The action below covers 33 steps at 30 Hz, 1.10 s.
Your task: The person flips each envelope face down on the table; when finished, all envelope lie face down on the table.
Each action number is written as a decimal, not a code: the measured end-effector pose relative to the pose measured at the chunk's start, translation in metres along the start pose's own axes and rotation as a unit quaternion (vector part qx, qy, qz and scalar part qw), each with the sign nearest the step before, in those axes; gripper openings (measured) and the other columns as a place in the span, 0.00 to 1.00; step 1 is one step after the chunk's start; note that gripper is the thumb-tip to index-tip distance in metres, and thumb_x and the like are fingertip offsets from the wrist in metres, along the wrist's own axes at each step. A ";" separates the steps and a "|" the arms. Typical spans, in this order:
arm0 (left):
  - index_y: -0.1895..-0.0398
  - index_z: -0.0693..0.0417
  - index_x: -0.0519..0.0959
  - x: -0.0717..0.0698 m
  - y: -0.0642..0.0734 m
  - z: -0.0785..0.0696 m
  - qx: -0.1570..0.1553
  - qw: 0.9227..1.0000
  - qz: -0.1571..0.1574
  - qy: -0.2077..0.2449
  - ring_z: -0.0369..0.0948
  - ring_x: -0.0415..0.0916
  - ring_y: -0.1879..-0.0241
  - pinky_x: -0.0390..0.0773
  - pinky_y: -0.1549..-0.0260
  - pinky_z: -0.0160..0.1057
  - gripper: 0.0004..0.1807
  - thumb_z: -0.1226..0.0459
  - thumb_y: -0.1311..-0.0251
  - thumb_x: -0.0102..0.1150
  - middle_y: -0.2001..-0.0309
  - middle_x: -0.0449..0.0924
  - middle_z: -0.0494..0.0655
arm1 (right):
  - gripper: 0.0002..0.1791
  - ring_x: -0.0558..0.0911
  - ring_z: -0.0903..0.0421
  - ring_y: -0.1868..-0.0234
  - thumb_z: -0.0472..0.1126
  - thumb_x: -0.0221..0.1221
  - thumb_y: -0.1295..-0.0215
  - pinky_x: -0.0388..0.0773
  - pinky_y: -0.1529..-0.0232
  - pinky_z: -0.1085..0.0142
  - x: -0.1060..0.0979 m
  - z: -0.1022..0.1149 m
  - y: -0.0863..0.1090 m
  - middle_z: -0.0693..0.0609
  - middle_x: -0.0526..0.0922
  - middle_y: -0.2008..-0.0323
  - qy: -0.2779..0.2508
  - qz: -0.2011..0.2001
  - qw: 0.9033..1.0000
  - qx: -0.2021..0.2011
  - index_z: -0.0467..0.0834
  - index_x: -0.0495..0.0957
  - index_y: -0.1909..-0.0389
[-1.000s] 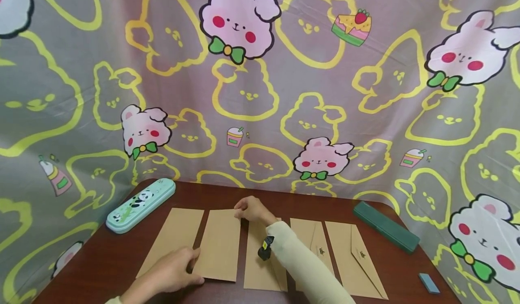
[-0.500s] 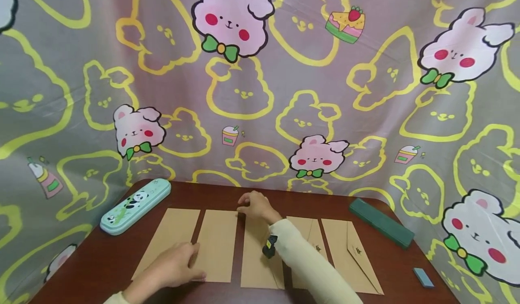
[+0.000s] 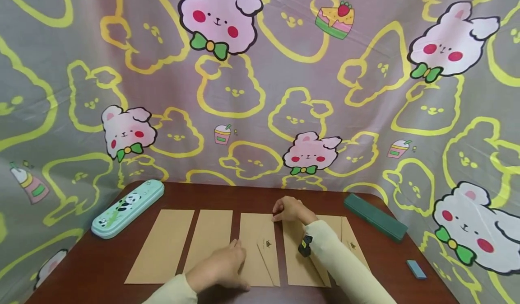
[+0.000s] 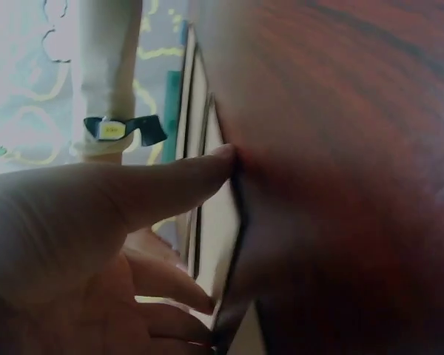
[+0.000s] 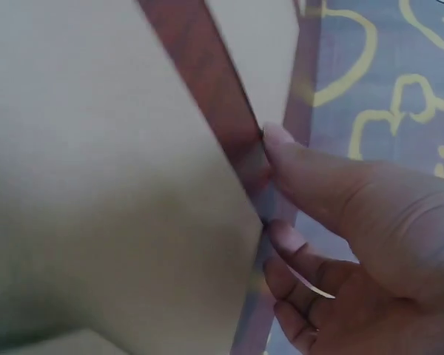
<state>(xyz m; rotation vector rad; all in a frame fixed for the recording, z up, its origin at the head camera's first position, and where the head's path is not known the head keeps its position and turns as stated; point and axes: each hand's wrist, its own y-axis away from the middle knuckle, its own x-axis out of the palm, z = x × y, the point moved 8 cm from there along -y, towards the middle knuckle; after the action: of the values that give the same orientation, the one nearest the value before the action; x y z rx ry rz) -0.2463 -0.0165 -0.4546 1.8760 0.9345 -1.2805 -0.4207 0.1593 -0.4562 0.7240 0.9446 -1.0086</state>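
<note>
Several brown paper envelopes lie in a row on a dark wooden table. My left hand (image 3: 223, 265) rests at the lower left of the third envelope (image 3: 255, 236), a flap-side-up one with a small crown print. In the left wrist view, its thumb (image 4: 185, 185) is extended along the near edge. My right hand (image 3: 293, 210) is at the third envelope's upper right corner, over the top of the fourth envelope (image 3: 302, 272). In the right wrist view, the thumb touches one envelope's edge, with a gap to the bent fingers. The first envelope (image 3: 160, 245) and second envelope (image 3: 213, 225) show plain sides.
A mint pencil case (image 3: 127, 209) with a panda stands at the left back. At the right lie a dark green case (image 3: 375, 217) and a small blue eraser-like block (image 3: 416, 269). The fifth envelope (image 3: 351, 236) is partly behind my right arm. A patterned curtain (image 3: 243, 87) surrounds the table.
Both hands have moved right, from the second envelope to the third. The second envelope is left lying with its top level with the first. The view has turned slightly.
</note>
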 end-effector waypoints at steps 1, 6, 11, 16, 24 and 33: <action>0.38 0.71 0.76 0.001 0.000 0.000 -0.005 1.000 -0.003 -0.011 0.65 0.67 0.29 0.73 0.35 0.60 0.49 0.42 0.54 0.78 0.30 0.68 0.73 | 0.09 0.80 0.59 0.59 0.50 0.76 0.43 0.66 0.40 0.41 0.002 0.002 -0.001 0.60 0.87 0.66 -0.005 0.002 1.000 -0.005 0.52 0.87 0.68; 0.39 0.72 0.76 -0.003 -0.002 -0.002 -0.013 0.998 -0.027 -0.059 0.62 0.73 0.32 0.76 0.37 0.57 0.51 0.40 0.55 0.78 0.33 0.74 0.71 | 0.05 0.82 0.58 0.58 0.44 0.73 0.40 0.57 0.29 0.30 0.002 0.009 -0.006 0.61 0.87 0.69 -0.010 0.005 1.000 -0.008 0.51 0.87 0.72; 0.39 0.70 0.77 -0.003 -0.002 -0.004 -0.017 0.996 -0.027 -0.079 0.60 0.75 0.33 0.78 0.39 0.56 0.51 0.38 0.56 0.77 0.34 0.76 0.68 | 0.03 0.82 0.55 0.56 0.38 0.70 0.37 0.64 0.35 0.36 0.005 0.015 -0.011 0.56 0.87 0.64 0.004 0.000 1.000 -0.016 0.50 0.87 0.67; 0.44 0.67 0.81 -0.001 -0.002 -0.005 -0.021 0.995 -0.027 -0.094 0.57 0.77 0.35 0.80 0.40 0.53 0.47 0.38 0.57 0.77 0.36 0.79 0.66 | 0.12 0.82 0.55 0.57 0.28 0.60 0.34 0.65 0.34 0.37 0.011 0.022 -0.013 0.54 0.87 0.63 -0.002 0.014 0.999 -0.043 0.48 0.87 0.67; 0.37 0.69 0.77 0.002 -0.004 -0.004 -0.014 0.997 -0.015 -0.077 0.57 0.75 0.32 0.79 0.38 0.52 0.54 0.34 0.56 0.75 0.33 0.76 0.67 | 0.14 0.84 0.57 0.59 0.22 0.61 0.38 0.81 0.60 0.66 -0.005 0.024 -0.015 0.47 0.90 0.61 -0.069 -0.006 0.985 -0.157 0.42 0.87 0.61; 0.32 0.67 0.72 0.002 0.007 -0.004 0.001 1.000 -0.014 -0.013 0.58 0.71 0.30 0.76 0.35 0.52 0.56 0.35 0.55 0.75 0.29 0.71 0.64 | 0.15 0.84 0.62 0.50 0.41 0.65 0.30 0.81 0.50 0.66 -0.013 0.027 -0.008 0.56 0.89 0.47 -0.150 0.095 0.968 -0.179 0.53 0.87 0.44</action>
<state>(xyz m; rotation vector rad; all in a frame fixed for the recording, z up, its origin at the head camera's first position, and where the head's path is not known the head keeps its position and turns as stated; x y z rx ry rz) -0.2378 -0.0160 -0.4547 1.8495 0.9494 -1.3190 -0.4223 0.1380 -0.4340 0.3379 0.7486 -0.7270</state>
